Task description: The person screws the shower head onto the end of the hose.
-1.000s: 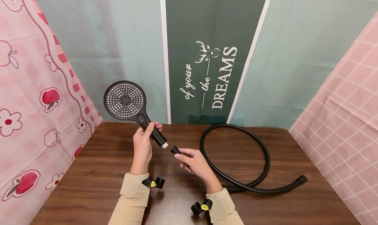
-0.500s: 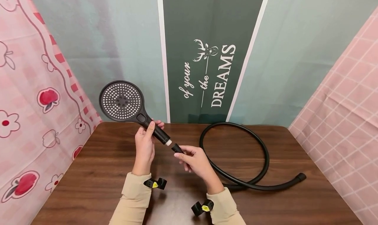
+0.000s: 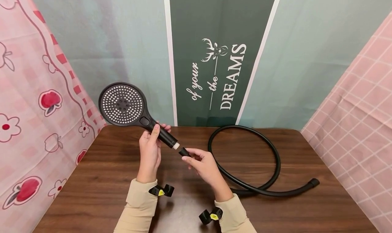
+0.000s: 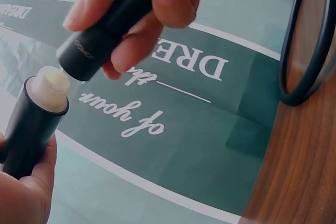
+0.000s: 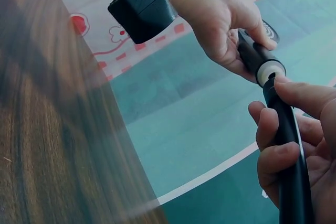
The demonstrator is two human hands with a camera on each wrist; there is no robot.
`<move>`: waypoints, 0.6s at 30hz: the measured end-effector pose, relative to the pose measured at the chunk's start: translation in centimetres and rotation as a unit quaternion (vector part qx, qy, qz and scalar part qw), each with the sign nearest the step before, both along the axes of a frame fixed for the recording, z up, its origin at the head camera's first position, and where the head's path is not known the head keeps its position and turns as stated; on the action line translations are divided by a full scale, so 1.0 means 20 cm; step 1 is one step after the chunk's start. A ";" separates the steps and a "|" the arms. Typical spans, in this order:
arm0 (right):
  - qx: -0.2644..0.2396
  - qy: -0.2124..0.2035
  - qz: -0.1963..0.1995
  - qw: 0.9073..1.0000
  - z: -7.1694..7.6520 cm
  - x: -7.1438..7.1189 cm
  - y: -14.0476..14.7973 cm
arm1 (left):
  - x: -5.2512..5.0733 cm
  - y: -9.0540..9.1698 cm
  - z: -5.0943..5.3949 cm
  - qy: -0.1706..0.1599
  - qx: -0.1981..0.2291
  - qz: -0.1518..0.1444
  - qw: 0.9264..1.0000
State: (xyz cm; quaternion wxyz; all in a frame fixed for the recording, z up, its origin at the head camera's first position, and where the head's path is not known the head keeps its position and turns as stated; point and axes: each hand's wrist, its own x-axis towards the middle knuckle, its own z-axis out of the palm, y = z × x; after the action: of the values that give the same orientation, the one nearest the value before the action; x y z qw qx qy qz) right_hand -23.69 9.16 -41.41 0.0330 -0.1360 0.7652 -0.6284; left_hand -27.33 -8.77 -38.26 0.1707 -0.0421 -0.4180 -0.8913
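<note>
A black shower head (image 3: 121,103) with white nozzles is gripped round its handle by my left hand (image 3: 149,154), the face tilted up at the left. A white threaded tip (image 3: 176,146) shows at the handle's lower end. My right hand (image 3: 203,165) pinches the black end fitting (image 3: 183,152) of the hose just beside that tip. In the left wrist view the fitting (image 4: 81,56) stands at an angle right by the white tip (image 4: 51,88); whether they touch I cannot tell. In the right wrist view my right fingers curl round the hose end (image 5: 291,156).
The black hose (image 3: 278,161) lies in a loop on the brown wooden table (image 3: 107,178), its other end (image 3: 313,182) at the right. A green and grey cloth with lettering (image 3: 232,76) hangs behind, and pink patterned cloths (image 3: 18,107) flank the table.
The shower head has shifted slightly right and down at its tip, and the gap between the white tip and the hose fitting has narrowed. Both hands keep their hold.
</note>
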 end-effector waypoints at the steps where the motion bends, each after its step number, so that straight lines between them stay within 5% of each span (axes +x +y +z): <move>1: -0.001 0.001 0.000 1.000 0.00 0.00 0.00 | 0.00 0.00 0.00 0.000 0.001 -0.001 1.000; 18: -0.027 -0.001 0.003 1.000 0.01 0.02 -0.02 | 0.03 -0.01 0.02 -0.018 -0.014 -0.012 1.000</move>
State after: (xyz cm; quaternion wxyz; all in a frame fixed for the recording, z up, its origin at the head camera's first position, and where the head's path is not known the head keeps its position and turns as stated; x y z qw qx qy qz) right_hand -23.29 8.79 -41.13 0.0319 -0.1389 0.7478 -0.6485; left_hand -26.81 -8.98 -37.84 0.1518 -0.0331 -0.4330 -0.8879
